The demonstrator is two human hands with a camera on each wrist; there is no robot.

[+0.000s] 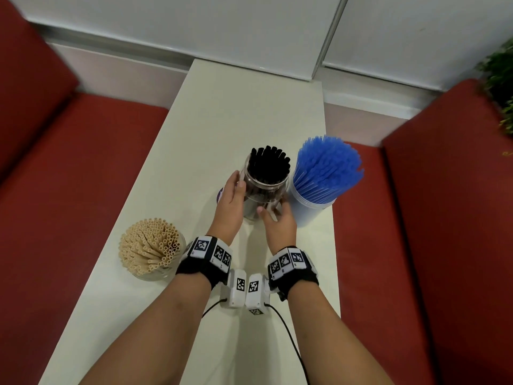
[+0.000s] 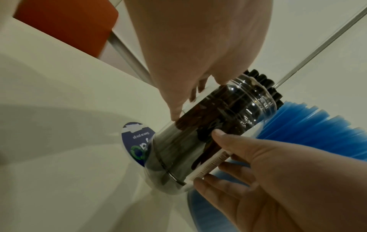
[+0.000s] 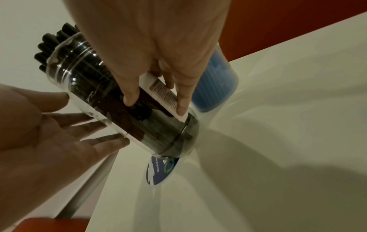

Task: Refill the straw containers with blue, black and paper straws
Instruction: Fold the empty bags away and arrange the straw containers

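A clear jar (image 1: pixel 263 190) packed with black straws (image 1: pixel 268 162) stands upright on the white table (image 1: pixel 244 107). My left hand (image 1: pixel 238 180) touches its left side with straight, spread fingers (image 3: pixel 89 116). My right hand (image 1: pixel 273 208) rests thumb and fingertips (image 3: pixel 181 109) on the near right side, by a white label (image 3: pixel 164 94). Both palms stay off the jar (image 2: pixel 218 122). Blue straws (image 1: pixel 327 170) fan out of a translucent cup (image 1: pixel 308 212) just right of the jar. Paper straws (image 1: pixel 150 248) fill a glass jar at the near left.
A round blue sticker (image 1: pixel 219 195) lies on the table, partly under the jar's left base. Red bench seats (image 1: pixel 83 162) flank the narrow table on both sides. A white wall (image 1: pixel 194 23) closes the far end, and a plant (image 1: pixel 499 79) sits at the far right.
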